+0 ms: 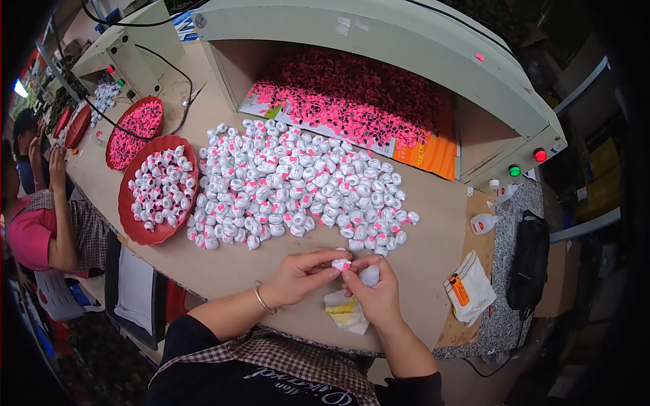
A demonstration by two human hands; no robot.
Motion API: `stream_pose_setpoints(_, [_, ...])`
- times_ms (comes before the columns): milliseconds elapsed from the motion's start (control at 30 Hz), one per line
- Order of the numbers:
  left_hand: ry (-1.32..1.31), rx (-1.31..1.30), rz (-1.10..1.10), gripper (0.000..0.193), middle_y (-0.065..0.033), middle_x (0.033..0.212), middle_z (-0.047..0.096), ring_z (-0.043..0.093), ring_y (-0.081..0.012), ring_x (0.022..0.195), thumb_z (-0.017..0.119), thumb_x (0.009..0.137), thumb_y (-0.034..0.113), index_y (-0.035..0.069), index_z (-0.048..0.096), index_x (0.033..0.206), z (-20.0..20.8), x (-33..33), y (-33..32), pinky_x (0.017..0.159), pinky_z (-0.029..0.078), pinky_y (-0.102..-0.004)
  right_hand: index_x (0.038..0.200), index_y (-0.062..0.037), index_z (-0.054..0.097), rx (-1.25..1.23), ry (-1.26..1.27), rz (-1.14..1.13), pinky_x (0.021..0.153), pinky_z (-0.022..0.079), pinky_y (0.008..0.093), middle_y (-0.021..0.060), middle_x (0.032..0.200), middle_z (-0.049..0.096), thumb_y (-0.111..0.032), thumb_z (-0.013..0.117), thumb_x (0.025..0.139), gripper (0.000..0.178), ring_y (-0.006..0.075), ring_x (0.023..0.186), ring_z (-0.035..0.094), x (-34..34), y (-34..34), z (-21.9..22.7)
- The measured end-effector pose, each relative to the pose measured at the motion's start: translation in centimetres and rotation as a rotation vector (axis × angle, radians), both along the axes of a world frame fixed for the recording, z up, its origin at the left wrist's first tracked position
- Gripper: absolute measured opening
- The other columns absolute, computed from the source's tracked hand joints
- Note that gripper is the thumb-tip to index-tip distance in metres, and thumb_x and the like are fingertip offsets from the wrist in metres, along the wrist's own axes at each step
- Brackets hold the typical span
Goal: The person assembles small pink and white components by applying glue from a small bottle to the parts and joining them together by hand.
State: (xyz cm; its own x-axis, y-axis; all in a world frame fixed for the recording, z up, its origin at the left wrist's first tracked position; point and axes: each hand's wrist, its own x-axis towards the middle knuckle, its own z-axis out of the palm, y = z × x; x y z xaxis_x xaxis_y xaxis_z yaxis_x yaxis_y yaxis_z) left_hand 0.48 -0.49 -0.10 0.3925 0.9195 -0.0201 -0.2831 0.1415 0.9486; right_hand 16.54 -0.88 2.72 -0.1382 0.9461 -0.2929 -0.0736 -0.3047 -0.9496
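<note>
Close to the table's front edge, my left hand (301, 276) pinches a small rounded white piece (342, 264) with pink parts between thumb and fingertips. My right hand (379, 292) is closed around a small translucent white bottle (370, 275), its thumb tip up against the same piece. The bottle's tip cannot be made out. Just beyond both hands spreads a wide heap of similar white pieces (284, 183) with pink bits. A folded white and yellow cloth (345, 311) lies under my right hand.
A red tray (150, 237) of white pieces stands left, another red tray (108, 152) of pink pieces behind it. A pale green metal housing (379, 34) arches over many pink pieces (338, 101). Right are a bottle (483, 223) and an orange lighter (459, 289) on cloth. A person sits far left.
</note>
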Motion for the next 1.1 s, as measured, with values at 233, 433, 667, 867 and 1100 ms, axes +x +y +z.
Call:
stream_pose_setpoints(233, [0.108,0.011,-0.044,0.034,-0.0073,0.108,0.052,0.050,-0.0102,0.096,0.048,0.082,0.000,0.001,0.044,0.116,-0.2,-0.7,0.5,0.080,0.042,-0.0225,0.098,-0.0032,0.054,0.083,-0.023,0.043,0.048,0.045,0.0180,0.0004,0.077,0.051,-0.002,0.058,0.075,0.022,0.0063,0.066,0.050,0.2,0.5,-1.4])
stream_pose_setpoints(433, [-0.040,-0.104,-0.061,0.033,-0.0068,0.110,0.051,0.049,-0.0104,0.098,0.046,0.084,0.001,0.001,0.044,0.116,-0.2,-0.6,0.0,0.084,0.040,-0.0231,0.090,-0.0016,0.056,0.264,-0.134,0.093,0.059,0.042,0.0202,0.0019,0.075,0.050,0.000,0.060,0.072,0.019,0.0080,0.068,0.049,0.4,0.1,-2.0])
stream_pose_setpoints(667, [-0.043,-0.109,-0.039,0.032,-0.0072,0.113,0.050,0.048,-0.0110,0.100,0.046,0.084,0.002,0.000,0.045,0.116,-0.2,-0.7,-0.4,0.087,0.038,-0.0237,0.087,-0.0013,0.055,0.401,-0.164,0.063,0.060,0.040,0.0217,0.0031,0.073,0.050,0.002,0.062,0.070,0.018,0.0100,0.066,0.049,-0.1,0.2,-2.0])
stream_pose_setpoints(867, [-0.057,-0.130,-0.056,0.032,-0.0071,0.114,0.049,0.046,-0.0111,0.102,0.046,0.084,0.002,0.000,0.045,0.116,-0.3,-0.6,-0.1,0.088,0.037,-0.0245,0.086,-0.0018,0.055,0.468,-0.206,0.040,0.058,0.040,0.0225,0.0034,0.069,0.049,0.001,0.063,0.069,0.019,0.0109,0.064,0.049,-0.2,0.2,-2.3])
stream_pose_setpoints(1100, [-0.316,-0.370,-0.075,0.033,-0.0076,0.112,0.050,0.049,-0.0128,0.100,0.047,0.084,0.006,0.002,0.045,0.116,-0.9,-0.4,0.5,0.086,0.039,-0.0250,0.086,-0.0017,0.053,0.490,-0.320,0.069,0.058,0.040,0.0211,0.0017,0.075,0.049,-0.001,0.060,0.073,0.015,0.0083,0.067,0.049,0.0,0.5,-1.3])
